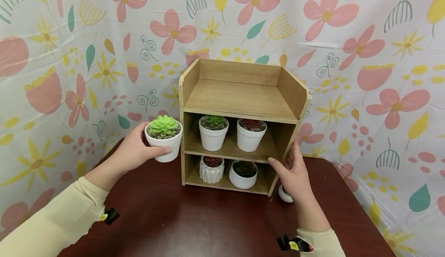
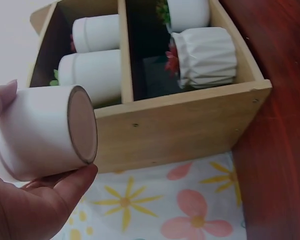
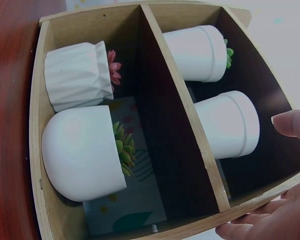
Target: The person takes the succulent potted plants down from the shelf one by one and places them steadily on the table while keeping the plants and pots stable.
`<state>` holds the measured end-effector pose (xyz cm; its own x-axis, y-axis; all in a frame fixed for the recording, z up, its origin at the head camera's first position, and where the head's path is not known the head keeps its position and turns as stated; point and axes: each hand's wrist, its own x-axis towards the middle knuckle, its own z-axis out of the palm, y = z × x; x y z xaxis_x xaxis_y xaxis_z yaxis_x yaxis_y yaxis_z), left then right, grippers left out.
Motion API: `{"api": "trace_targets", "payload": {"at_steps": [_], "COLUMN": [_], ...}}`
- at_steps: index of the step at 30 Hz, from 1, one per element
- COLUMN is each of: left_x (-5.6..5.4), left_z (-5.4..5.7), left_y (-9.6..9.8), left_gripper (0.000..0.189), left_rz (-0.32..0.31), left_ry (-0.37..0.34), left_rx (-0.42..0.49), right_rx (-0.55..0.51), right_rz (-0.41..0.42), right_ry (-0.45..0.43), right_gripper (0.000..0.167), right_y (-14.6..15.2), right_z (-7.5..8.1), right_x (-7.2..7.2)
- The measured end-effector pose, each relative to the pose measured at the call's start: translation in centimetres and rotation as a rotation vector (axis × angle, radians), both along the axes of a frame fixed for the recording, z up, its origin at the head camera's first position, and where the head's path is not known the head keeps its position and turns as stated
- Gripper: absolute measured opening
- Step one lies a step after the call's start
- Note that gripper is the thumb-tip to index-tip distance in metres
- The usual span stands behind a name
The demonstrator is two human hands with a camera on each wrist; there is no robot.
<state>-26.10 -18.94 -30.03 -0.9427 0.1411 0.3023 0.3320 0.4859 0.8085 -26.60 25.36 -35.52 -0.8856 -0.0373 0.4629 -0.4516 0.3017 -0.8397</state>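
My left hand (image 1: 139, 145) holds a white pot with a bright green succulent (image 1: 164, 137) in the air, left of a small wooden shelf (image 1: 240, 113). The left wrist view shows the pot's round base between thumb and fingers. With my right hand (image 1: 294, 174) I grip the shelf's right side panel, fingers along the outside and thumb round the front. On the middle level stand a pot with a green plant (image 1: 213, 138) and one with a dark red plant (image 1: 251, 139). Below are a ribbed white pot (image 1: 212, 172) and a rounded white pot (image 1: 244, 179).
Another white object (image 1: 286, 195), mostly hidden behind my right hand, is on the dark red table (image 1: 208, 222) beside the shelf. The shelf's top level (image 1: 240, 96) has raised sides and back. A flower-patterned curtain (image 1: 222, 21) hangs close behind.
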Motion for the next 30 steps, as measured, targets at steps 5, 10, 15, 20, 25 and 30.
{"api": "trace_targets", "payload": {"at_steps": [5, 10, 15, 20, 25, 30], "left_x": [-0.5, -1.3, -2.2, -3.0, -3.8, -4.7], "left_z": [-1.2, -2.4, -3.9, -5.4, -7.0, -8.8], "left_y": [-0.3, -0.7, -1.3, -1.9, -2.2, -2.5], "left_gripper": [0.084, 0.081, 0.086, 0.094, 0.097, 0.098], "left_rz": [0.024, 0.057, 0.092, 0.122, 0.136, 0.151], "left_ry": [-0.002, -0.002, -0.030, -0.043, -0.065, -0.078], "left_rx": [-0.025, -0.054, -0.089, -0.113, -0.115, -0.125], "right_rx": [-0.017, -0.017, -0.016, -0.021, -0.017, -0.002], "right_rz": [0.011, 0.010, 0.009, 0.012, 0.011, 0.003], "right_ry": [-0.009, -0.010, -0.013, -0.013, -0.013, -0.008], "right_gripper": [0.094, 0.094, 0.094, 0.094, 0.094, 0.093], "right_y": [0.0, 0.1, 0.1, 0.0, 0.1, 0.1], "right_z": [-0.1, -0.1, -0.1, -0.1, -0.1, 0.0], "right_x": [0.0, -0.1, -0.1, -0.1, -0.1, -0.2]}}
